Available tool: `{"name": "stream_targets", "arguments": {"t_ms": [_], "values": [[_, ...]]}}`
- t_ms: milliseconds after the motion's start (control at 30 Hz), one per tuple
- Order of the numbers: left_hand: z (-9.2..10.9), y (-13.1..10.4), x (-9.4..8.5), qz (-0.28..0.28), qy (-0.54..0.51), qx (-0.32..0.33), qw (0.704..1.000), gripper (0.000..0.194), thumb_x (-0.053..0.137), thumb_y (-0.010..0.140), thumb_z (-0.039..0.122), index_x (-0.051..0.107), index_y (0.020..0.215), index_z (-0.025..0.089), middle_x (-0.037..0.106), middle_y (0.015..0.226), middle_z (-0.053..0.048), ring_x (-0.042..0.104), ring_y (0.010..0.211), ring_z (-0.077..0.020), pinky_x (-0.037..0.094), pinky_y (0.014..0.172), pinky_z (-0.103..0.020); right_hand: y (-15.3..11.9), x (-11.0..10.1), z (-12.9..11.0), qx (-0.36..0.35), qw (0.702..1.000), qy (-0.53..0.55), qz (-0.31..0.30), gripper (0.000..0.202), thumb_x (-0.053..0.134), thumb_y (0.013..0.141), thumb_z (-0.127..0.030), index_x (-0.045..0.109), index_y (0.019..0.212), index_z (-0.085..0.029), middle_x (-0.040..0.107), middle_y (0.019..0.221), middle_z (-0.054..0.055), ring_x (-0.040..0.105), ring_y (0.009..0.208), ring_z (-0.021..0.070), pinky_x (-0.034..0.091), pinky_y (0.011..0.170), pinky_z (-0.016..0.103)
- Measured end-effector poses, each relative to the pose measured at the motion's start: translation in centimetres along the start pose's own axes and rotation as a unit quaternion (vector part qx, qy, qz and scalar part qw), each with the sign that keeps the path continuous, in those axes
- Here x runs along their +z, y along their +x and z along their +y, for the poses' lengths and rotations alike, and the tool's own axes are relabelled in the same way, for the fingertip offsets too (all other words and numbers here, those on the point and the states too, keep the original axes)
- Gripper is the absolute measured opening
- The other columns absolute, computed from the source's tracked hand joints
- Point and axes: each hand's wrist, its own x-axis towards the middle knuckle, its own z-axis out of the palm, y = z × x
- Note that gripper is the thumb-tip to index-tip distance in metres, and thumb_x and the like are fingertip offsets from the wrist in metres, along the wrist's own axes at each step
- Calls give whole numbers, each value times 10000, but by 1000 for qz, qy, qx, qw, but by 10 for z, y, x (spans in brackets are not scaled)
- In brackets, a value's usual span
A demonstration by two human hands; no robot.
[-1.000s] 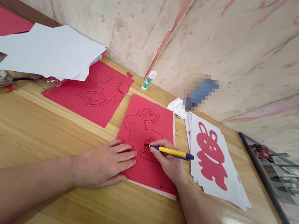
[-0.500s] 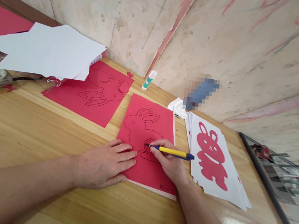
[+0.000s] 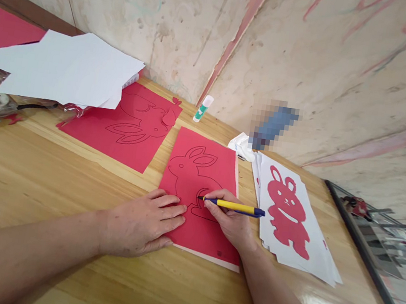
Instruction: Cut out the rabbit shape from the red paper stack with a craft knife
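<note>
The right hand (image 3: 229, 221) has its grip closed on a yellow-and-blue pen (image 3: 235, 207), tip on the red sheet (image 3: 199, 181) with a rabbit outline at the middle of the wooden surface (image 3: 68, 193). The left hand (image 3: 142, 221) lies flat, fingers spread, on the sheet's near-left edge. A stack of white sheets with a red rabbit (image 3: 287, 214) lies just right; a second red sheet (image 3: 131, 127), white papers (image 3: 67, 70) and a glue stick (image 3: 202, 109) lie beyond.

A pale, stained wall (image 3: 314, 62) streaked with pink fills the top of the frame. Below it runs a glossy wooden table (image 3: 33, 173), catching light lower left. A dark-framed glass panel (image 3: 381, 252) sits at the right edge.
</note>
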Motion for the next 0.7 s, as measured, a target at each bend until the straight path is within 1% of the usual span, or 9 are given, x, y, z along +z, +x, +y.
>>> {"name": "stream_targets", "arguments": {"t_ms": [367, 700], "values": [[0, 0, 0, 0, 0, 0, 1000, 430, 374, 987, 376, 532, 1295, 122, 554, 1357, -103, 468, 1222, -304, 357, 1029, -470, -2, -1, 3, 5, 1000, -6, -4, 143, 640, 819, -353, 644, 872, -220, 674, 844, 35, 629, 769, 177, 517, 702, 312], [0, 0, 0, 4, 2, -4, 1000, 418, 413, 975, 371, 534, 1296, 133, 564, 1346, -104, 476, 1226, -294, 356, 1043, -452, -1, -3, 1, 3, 1000, 7, -15, 116, 640, 817, -325, 635, 850, -213, 660, 811, 25, 615, 744, 162, 503, 684, 290]]}}
